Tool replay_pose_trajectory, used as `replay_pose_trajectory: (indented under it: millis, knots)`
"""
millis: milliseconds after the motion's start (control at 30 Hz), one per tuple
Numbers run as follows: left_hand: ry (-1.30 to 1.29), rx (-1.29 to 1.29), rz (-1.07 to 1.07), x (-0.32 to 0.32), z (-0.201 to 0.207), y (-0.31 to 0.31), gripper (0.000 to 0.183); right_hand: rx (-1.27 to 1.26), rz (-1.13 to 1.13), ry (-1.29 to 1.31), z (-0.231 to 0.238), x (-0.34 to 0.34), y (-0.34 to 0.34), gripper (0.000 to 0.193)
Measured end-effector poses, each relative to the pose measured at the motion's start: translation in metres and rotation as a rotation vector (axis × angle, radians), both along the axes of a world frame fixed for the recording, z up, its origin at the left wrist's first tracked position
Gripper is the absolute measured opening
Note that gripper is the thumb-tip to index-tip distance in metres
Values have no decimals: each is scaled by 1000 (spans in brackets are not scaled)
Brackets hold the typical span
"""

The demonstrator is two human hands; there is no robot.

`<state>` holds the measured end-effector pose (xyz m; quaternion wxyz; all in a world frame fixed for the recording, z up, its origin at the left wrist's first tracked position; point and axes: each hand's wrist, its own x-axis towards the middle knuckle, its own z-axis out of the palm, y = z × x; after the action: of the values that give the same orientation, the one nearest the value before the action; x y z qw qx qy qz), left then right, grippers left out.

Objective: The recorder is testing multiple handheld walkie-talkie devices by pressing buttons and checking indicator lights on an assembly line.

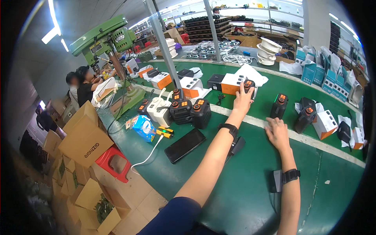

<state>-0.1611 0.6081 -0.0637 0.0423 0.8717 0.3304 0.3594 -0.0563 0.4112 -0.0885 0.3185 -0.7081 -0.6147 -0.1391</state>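
Observation:
My left hand [243,101] reaches far across the green bench, its fingers closed round the top of a black device with orange buttons [248,84]. That device stands next to a white and orange box [232,83]; its lower part is partly hidden by my hand. My right hand [278,134] rests on the bench with its fingers apart, holding nothing. Just beyond its fingertips stands another black device with orange buttons [279,105], with a thin green light on its side. Farther right, a similar black device [304,119] leans beside a white and orange box [326,124].
Left of my left arm lie a black phone [185,145], a yellow and black tool [165,132] and a blue packet [144,127]. Behind them several black devices [181,111] cluster round a white one [159,110]. A green drill press [113,51] stands left; people sit beyond.

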Motion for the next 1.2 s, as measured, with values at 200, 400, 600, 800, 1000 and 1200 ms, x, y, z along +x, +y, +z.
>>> replay_pose_trajectory:
  millis: [200, 400, 600, 800, 1000, 1200]
  knots:
    - [174, -71, 97, 2, 1, 10, 66, -22, -136, -64, -7, 3, 2, 53]
    - [240, -147, 119, 0, 10, -24, 79, -90, -204, -16, -15, 5, 8, 57]
    - [352, -135, 1, -10, -14, -68, 60, -34, -338, 18, -20, 8, 12, 47]
    - [294, -242, -126, -11, -35, -83, 56, 38, -4, -43, -10, -1, 6, 16]
    - [456, -426, -39, -25, 6, -32, 40, 95, 59, 18, -6, -19, 6, 10]
    - [194, -224, 282, -48, 32, 69, 41, 50, 88, 192, -5, -24, 14, 9]
